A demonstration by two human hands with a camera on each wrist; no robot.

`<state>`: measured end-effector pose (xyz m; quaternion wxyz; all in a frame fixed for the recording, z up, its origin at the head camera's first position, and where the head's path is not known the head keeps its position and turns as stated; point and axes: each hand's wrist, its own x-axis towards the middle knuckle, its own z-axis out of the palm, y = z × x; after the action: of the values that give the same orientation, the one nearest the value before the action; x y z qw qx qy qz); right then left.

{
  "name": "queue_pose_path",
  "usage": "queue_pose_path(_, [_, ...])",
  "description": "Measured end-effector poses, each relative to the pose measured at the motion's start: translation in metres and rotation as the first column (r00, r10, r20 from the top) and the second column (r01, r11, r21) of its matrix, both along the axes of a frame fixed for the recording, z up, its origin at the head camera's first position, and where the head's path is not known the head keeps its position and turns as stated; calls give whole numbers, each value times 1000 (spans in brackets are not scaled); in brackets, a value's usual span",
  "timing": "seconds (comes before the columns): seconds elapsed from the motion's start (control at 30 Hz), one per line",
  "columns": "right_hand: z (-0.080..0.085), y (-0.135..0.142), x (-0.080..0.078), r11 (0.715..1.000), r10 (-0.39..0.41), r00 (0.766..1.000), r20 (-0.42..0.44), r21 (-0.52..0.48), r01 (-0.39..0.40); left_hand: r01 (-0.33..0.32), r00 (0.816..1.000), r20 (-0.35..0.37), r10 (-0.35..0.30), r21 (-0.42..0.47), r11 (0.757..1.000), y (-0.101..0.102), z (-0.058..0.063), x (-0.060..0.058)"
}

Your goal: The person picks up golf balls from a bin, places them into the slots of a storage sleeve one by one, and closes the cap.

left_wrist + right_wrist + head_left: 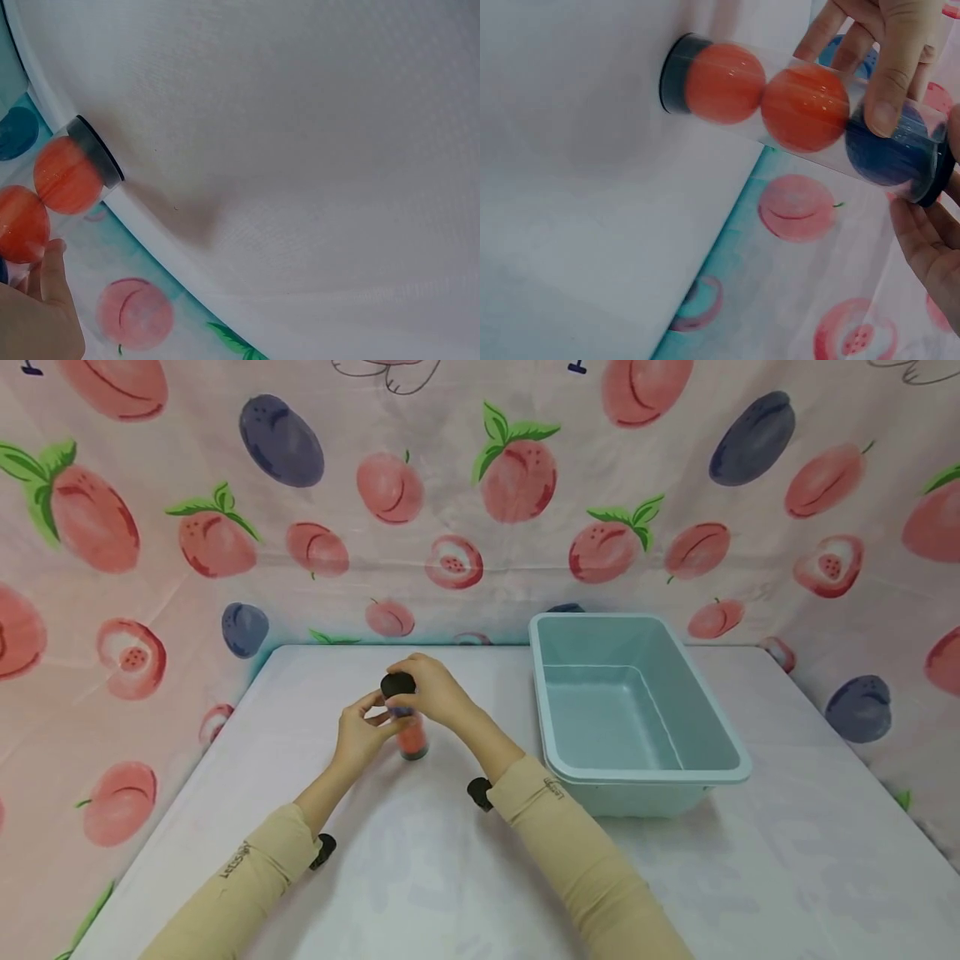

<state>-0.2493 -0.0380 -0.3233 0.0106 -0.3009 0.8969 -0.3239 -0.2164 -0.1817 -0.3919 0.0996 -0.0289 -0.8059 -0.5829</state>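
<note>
A clear tube (pixel 412 737) stands nearly upright over the white table, slightly tilted. Inside it, in the right wrist view, are two orange balls (pixel 805 109) toward the base and a dark blue ball (pixel 885 146) at the top end. My left hand (pixel 360 737) grips the tube's upper part, its thumb across the blue ball. With fingers and thumb, my right hand (pixel 441 692) holds the black cap (pixel 397 683) at the top. A dark cap (pixel 96 150) closes the lower end. Whether that end touches the table I cannot tell.
A light blue plastic basin (pixel 645 775) stands on the table (pixel 420 877) to the right of the hands. Fruit-printed cloth (pixel 450 502) hangs behind and at both sides. Small black devices (pixel 480 793) sit at the wrists.
</note>
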Motion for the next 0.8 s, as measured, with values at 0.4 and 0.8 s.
queue_pose_path(0.4, [25,-7,-9,955,84,996,26,283,-88,-3,1000,1,3,12,1000,-2,-5,-3])
queue_pose_path(0.8, [34,-6,-19,873,235,971,30,432,-225,9,1000,2,-9,-21,1000,-4,-4,-1])
